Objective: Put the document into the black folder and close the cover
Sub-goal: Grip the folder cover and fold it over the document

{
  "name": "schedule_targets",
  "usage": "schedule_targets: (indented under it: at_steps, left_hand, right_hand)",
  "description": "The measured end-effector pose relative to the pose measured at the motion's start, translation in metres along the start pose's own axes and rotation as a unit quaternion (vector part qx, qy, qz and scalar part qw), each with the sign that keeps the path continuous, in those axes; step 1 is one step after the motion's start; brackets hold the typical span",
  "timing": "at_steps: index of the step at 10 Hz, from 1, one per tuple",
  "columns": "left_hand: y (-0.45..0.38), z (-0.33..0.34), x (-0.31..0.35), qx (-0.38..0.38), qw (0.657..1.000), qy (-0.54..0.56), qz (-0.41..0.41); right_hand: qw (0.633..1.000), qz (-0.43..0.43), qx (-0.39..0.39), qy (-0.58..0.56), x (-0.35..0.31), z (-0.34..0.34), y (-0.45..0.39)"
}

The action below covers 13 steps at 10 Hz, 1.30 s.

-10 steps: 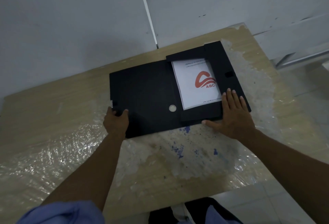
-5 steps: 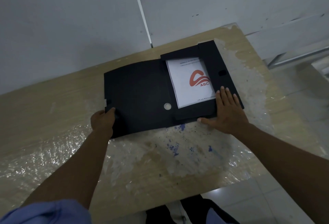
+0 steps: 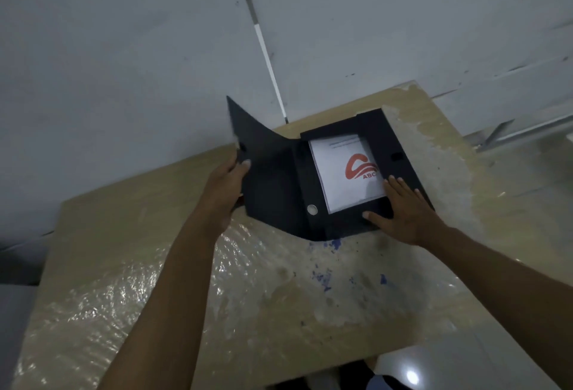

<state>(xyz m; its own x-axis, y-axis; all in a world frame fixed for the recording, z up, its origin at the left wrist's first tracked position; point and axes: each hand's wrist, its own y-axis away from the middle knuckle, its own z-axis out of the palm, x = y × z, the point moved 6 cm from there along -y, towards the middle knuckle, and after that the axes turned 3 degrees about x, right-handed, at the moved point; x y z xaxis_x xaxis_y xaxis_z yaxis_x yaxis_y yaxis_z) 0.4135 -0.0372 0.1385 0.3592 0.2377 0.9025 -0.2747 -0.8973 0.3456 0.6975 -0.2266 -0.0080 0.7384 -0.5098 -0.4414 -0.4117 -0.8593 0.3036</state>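
Note:
The black folder (image 3: 400, 141) lies open at the far right of the table. A white document (image 3: 338, 182) with a red logo sits inside its right half, framed by black flaps. The folder's left cover (image 3: 266, 169) is raised off the table at a slant. My left hand (image 3: 228, 185) grips that cover's outer edge, thumb on the inner face. Spread flat, my right hand (image 3: 403, 213) presses on the folder's near right flap, fingertips touching the document's corner. A round white button (image 3: 312, 209) shows near the spine.
The wooden table (image 3: 155, 250) is partly covered by wrinkled clear plastic (image 3: 279, 312) with blue paint specks. A white wall (image 3: 124, 48) stands close behind the table's far edge. The table's right edge and floor lie just beyond the folder.
My left hand has lifted the left cover from flat on the table to a raised slant, swinging it rightward. My right hand stays pressed on the right half.

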Motion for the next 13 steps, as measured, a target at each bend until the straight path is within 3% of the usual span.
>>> schedule_targets:
  at_steps: [1,2,3,4,6,7,8,9,11,13]
  left_hand:
    - [0.003,0.044,0.021,-0.084,0.996,0.018,0.006]
    - [0.003,0.093,0.032,-0.108,0.994,0.023,0.018]
    - [-0.001,0.133,0.03,-0.102,0.993,-0.013,0.055]
    - [-0.008,0.164,0.014,-0.105,0.98,-0.119,0.118]
    - [-0.028,0.187,-0.058,-0.083,0.938,-0.302,0.148]
    - [-0.023,0.186,-0.1,-0.104,0.916,-0.345,0.175]
    - [-0.01,0.185,-0.131,-0.122,0.877,-0.41,0.219]
    - [-0.002,0.184,-0.142,-0.117,0.844,-0.449,0.27]
    - [-0.003,0.185,-0.144,-0.112,0.814,-0.504,0.265]
    - [-0.001,0.182,-0.129,-0.123,0.82,-0.504,0.24]
  right_hand:
    - [0.98,-0.01,0.111,-0.164,-0.021,-0.033,0.013]
    - [0.927,-0.048,0.243,-0.282,-0.038,-0.079,0.031]
    - [0.897,-0.114,0.305,-0.297,-0.058,-0.114,0.047]
    - [0.902,-0.187,0.291,-0.259,-0.077,-0.124,0.055]
    - [0.921,-0.21,0.315,-0.087,-0.052,-0.09,0.05]
    - [0.954,-0.172,0.244,-0.002,-0.016,-0.05,0.038]
    - [0.988,-0.101,0.105,0.045,0.026,-0.006,0.025]
    - [0.991,-0.077,0.08,0.068,0.05,0.014,0.022]
    - [0.989,-0.061,0.092,0.096,0.051,0.016,0.02]
    - [0.988,-0.035,0.115,0.1,0.036,0.0,0.025]
